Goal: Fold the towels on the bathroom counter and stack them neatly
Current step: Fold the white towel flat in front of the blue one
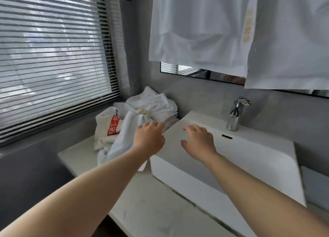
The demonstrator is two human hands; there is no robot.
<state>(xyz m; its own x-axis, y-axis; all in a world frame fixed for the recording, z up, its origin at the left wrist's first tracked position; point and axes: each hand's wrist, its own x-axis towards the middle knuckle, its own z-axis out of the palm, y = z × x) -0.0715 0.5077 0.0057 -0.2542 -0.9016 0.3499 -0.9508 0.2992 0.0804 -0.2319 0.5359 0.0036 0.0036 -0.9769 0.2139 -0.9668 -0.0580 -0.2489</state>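
Note:
A heap of crumpled white towels lies in the far left corner of the pale counter, beside the window. One cream towel in the heap bears a red printed patch. My left hand reaches to the heap's right edge, fingers curled at a towel fold; whether it grips the cloth is unclear. My right hand hovers over the left rim of the sink with fingers spread and holds nothing.
A white rectangular basin stands on the counter, with a chrome tap behind it. White garments hang overhead in front of a mirror. Slatted blinds cover the window on the left.

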